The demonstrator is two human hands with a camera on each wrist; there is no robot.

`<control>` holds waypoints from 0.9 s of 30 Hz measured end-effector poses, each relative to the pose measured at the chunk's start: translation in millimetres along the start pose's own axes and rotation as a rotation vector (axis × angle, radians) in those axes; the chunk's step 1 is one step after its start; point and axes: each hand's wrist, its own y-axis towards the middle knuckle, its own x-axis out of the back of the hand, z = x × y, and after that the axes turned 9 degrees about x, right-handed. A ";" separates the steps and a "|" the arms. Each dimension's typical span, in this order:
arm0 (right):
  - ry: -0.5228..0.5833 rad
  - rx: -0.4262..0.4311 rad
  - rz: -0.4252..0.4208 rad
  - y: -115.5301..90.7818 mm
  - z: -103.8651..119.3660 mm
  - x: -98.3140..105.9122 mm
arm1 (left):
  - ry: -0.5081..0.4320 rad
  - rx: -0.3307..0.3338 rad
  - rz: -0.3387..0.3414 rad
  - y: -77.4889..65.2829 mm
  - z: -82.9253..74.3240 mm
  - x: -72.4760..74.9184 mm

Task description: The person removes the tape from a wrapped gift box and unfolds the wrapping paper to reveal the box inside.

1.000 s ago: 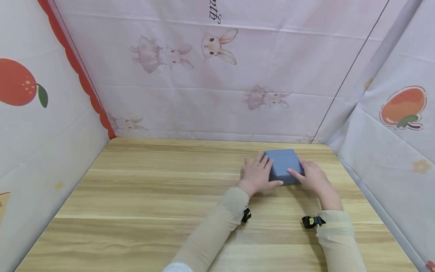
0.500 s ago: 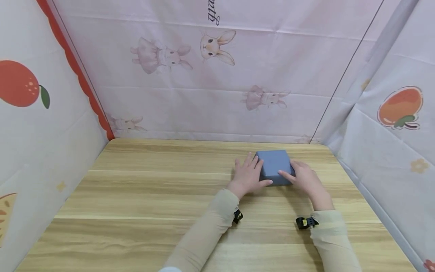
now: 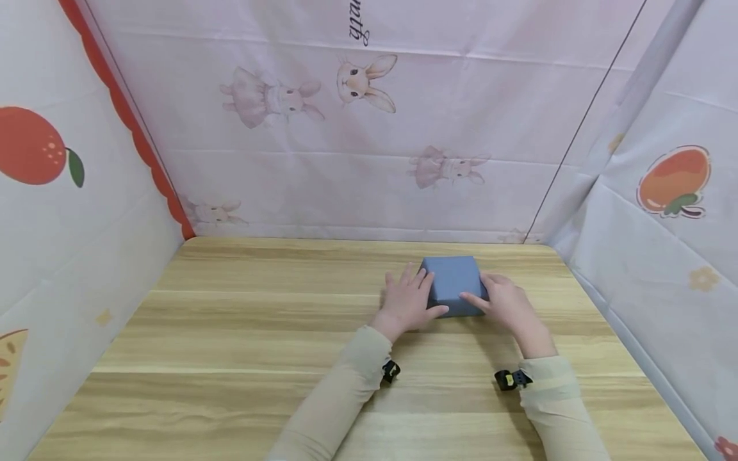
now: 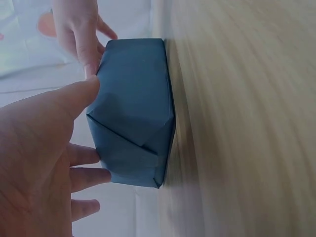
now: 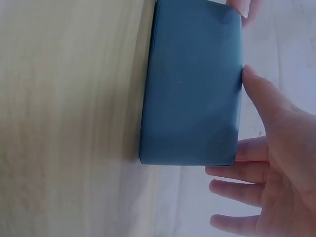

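A blue paper-wrapped box (image 3: 454,278) lies flat on the wooden table, towards its far right part. In the left wrist view its near end shows a diagonal paper fold. My left hand (image 3: 405,304) is at the box's left side, fingers spread and fairly straight, with the thumb at the front top edge. On the opposite side my right hand (image 3: 510,307) lays its thumb on the top front corner, its other fingers extended along the right face. The right wrist view shows the box's smooth front face (image 5: 192,89) and those straight fingers (image 5: 237,192).
The wood-grain table (image 3: 230,358) is enclosed by printed cloth: a rabbit-patterned back sheet (image 3: 323,186) close behind the box, and fruit-patterned sheets at left and right (image 3: 663,256). A small black camera (image 3: 507,380) is strapped at the right wrist, another (image 3: 390,371) at the left.
The box has slid leftward along the table, with both hands moving along beside it and keeping the same posture. The head view has shifted slightly.
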 end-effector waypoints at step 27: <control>-0.037 0.177 -0.020 8.2 54.3 -13.9 | 0.008 0.049 0.027 -33.6 67.9 15.8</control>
